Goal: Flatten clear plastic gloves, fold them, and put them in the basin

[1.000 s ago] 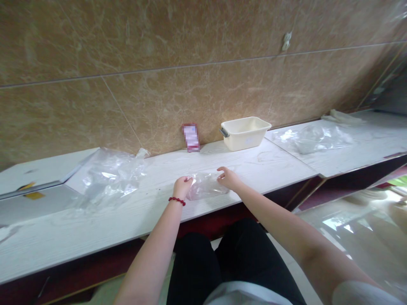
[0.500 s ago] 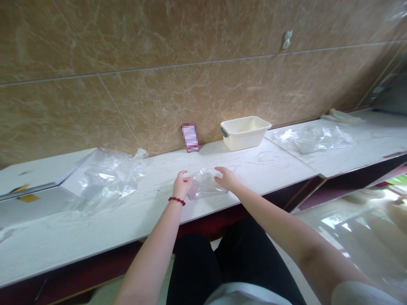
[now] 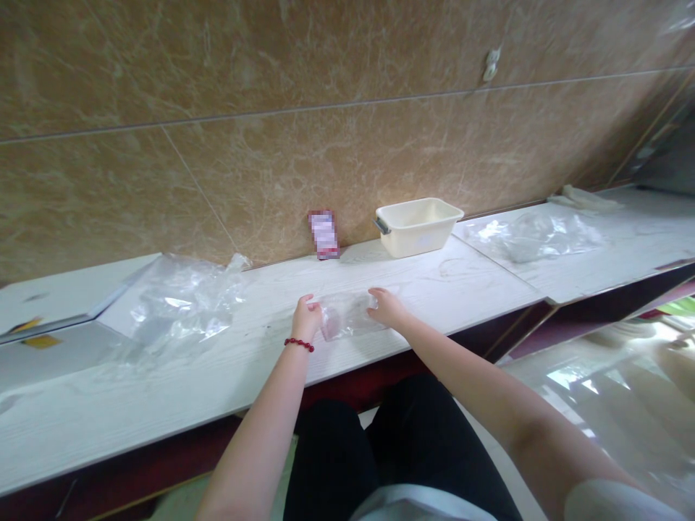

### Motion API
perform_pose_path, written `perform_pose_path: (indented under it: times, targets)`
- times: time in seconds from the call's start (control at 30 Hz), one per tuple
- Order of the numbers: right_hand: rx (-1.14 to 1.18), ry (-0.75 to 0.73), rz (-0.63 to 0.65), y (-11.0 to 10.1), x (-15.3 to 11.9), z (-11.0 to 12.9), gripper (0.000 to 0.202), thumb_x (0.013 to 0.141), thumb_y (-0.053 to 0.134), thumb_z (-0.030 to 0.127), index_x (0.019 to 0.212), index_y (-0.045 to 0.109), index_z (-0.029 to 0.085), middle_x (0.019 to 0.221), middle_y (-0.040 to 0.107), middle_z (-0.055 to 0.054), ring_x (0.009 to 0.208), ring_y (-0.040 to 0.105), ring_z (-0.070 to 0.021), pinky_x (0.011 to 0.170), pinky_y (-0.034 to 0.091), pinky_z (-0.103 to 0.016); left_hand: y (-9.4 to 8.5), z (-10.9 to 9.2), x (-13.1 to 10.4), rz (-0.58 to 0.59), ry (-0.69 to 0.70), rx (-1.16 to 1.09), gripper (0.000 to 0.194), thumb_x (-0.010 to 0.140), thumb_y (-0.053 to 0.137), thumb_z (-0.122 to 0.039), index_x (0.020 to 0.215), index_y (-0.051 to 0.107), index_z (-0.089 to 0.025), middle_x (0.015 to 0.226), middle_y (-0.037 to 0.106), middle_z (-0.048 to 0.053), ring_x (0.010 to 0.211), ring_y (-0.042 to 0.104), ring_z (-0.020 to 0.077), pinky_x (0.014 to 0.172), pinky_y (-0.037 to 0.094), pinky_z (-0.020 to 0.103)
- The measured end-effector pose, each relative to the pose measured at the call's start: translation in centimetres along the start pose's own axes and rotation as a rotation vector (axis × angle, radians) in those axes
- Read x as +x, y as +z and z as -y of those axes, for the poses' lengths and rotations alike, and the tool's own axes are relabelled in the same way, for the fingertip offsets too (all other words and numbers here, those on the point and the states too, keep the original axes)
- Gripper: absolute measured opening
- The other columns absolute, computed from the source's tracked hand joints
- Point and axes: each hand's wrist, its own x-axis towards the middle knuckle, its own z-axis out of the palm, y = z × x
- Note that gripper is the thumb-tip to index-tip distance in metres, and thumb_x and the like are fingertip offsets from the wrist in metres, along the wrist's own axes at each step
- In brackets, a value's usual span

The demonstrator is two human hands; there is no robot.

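Between my hands a clear plastic bag (image 3: 350, 315) lies fairly flat on the white counter, with something pinkish showing through its left end. My left hand (image 3: 307, 317), with a red bead bracelet at the wrist, grips the bag's left edge. At the other end, the curved fingers and thumb of my right hand (image 3: 386, 308) hold the bag's right part. Glare on the clear film hides just where the fingertips meet it.
A cream plastic basin (image 3: 420, 239) and a small blurred red-and-white card (image 3: 326, 235) stand by the tiled wall. Crumpled clear plastic bags (image 3: 190, 297) spill from an open white carton (image 3: 65, 354) at left. More clear plastic (image 3: 535, 235) lies on the right.
My left hand has shifted slightly left, and the bag between my hands looks flatter and more stretched. My right hand has hardly moved.
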Motion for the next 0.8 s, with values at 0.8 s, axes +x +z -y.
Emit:
perform_pose_path:
  times: [0.8]
  targets:
    - [-0.203,-0.102,0.183,-0.6,1.0,-0.7,0.055,0.061,0.058,0.042,0.106,0.052,0.011,0.120,0.042,-0.015,0.113,0.035,-0.0212,0.094,0.024,-0.031,1.4,-1.6,-4.1,0.483,0.738,0.918,0.061,0.077,0.027,-0.054,0.123,0.033,-0.014,0.132,0.027,0.010,0.123,0.016,0.0238,0.099,0.012,0.044]
